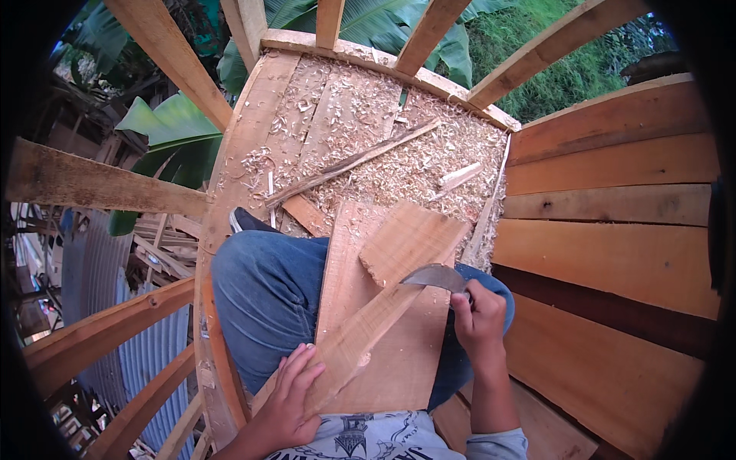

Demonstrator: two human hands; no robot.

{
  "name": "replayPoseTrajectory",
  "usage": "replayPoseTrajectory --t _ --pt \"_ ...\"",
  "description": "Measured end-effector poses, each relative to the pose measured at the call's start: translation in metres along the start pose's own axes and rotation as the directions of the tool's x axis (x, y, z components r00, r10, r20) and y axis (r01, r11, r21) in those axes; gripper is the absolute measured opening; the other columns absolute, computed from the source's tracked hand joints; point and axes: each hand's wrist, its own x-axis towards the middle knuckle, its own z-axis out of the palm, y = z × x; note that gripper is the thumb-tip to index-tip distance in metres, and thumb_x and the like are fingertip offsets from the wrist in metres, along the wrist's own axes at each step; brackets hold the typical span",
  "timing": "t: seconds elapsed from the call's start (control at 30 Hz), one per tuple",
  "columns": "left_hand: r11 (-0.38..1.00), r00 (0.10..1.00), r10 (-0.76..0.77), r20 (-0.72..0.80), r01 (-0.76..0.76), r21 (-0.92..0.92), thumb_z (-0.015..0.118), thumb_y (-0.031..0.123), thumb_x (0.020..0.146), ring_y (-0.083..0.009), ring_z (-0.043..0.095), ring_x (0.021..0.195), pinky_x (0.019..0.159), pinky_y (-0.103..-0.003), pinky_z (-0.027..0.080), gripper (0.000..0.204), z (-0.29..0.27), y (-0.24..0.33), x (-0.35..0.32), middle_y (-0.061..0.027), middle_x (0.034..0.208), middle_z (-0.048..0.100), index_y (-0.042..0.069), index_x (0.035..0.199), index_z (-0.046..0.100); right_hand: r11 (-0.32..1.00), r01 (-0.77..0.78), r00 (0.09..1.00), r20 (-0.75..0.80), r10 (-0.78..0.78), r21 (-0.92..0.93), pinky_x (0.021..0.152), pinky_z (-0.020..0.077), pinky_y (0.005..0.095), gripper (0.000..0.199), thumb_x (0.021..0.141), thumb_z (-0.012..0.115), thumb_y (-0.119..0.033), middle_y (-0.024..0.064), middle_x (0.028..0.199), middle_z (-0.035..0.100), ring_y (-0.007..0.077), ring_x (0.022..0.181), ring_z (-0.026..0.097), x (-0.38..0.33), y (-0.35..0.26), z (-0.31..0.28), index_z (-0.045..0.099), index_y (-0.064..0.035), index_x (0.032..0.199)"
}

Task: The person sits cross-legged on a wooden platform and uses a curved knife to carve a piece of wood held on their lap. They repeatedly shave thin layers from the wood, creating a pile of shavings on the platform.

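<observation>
A shaped piece of wood (349, 340) lies slantwise over my lap, wide and square at its far end and narrower toward me. My left hand (287, 399) grips its near end, fingers laid over the top face. In my right hand (481, 316) is a knife with a curved dark blade (435, 277); its handle is mostly covered by my fingers. The blade rests against the wood's right edge, near where the wide end begins. Beneath the piece, a flat board (395, 383) lies between my bent legs.
Wood shavings (368, 115) cover the plank floor ahead, with a long thin stick (353, 163) and a short offcut (460, 177) among them. Slatted wooden rails (107, 182) stand at the left and front. A plank wall (606, 253) rises close on the right.
</observation>
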Motion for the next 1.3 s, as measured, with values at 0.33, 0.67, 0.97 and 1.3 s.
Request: replayPoseTrajectory --t 0.33,0.67,0.97,1.3 --pt "0.999 1.000 -0.013 -0.007 0.013 0.038 0.059 0.005 0.066 -0.0456 0.026 0.140 0.111 -0.063 0.017 0.073 0.005 0.000 -0.001 -0.0268 0.146 0.030 0.001 0.137 0.037 0.997 0.044 0.996 -0.080 -0.049 -0.068 0.045 0.0397 0.0353 0.044 0.078 0.076 -0.037 0.0136 0.055 0.050 0.0275 0.046 0.050 0.010 0.008 -0.002 0.053 -0.0017 0.065" --pt "1.000 1.000 -0.010 0.005 0.010 0.007 0.058 0.006 0.066 -0.0458 0.027 0.140 0.111 -0.062 0.018 0.073 0.000 -0.003 0.001 -0.0271 0.146 0.030 0.001 0.136 0.038 0.978 0.159 0.987 0.013 -0.162 0.137 0.044 0.0371 0.0363 0.048 0.085 0.069 -0.043 0.0139 0.053 0.044 0.0300 0.045 0.048 -0.004 -0.006 0.025 0.050 -0.0020 0.067" --pt "1.000 1.000 -0.028 0.006 0.028 -0.005 0.059 0.006 0.066 -0.0459 0.027 0.140 0.112 -0.061 0.018 0.073 -0.001 -0.002 0.001 -0.0272 0.146 0.030 0.001 0.135 0.038 0.934 0.333 0.939 0.043 -0.340 0.130 0.044 0.0358 0.0360 0.050 0.083 0.071 -0.039 0.0149 0.053 0.040 0.0301 0.044 0.044 -0.002 -0.009 0.027 0.044 -0.0024 0.062" --pt "1.000 1.000 -0.022 0.012 0.022 0.008 0.060 0.006 0.066 -0.0458 0.026 0.140 0.112 -0.061 0.017 0.073 -0.001 0.000 0.003 -0.0271 0.146 0.030 0.000 0.135 0.038 0.937 0.322 0.940 0.075 -0.334 0.134 0.045 0.0395 0.0364 0.046 0.086 0.068 -0.041 0.0116 0.055 0.046 0.0291 0.045 0.050 -0.006 -0.006 0.025 0.050 -0.0035 0.067"
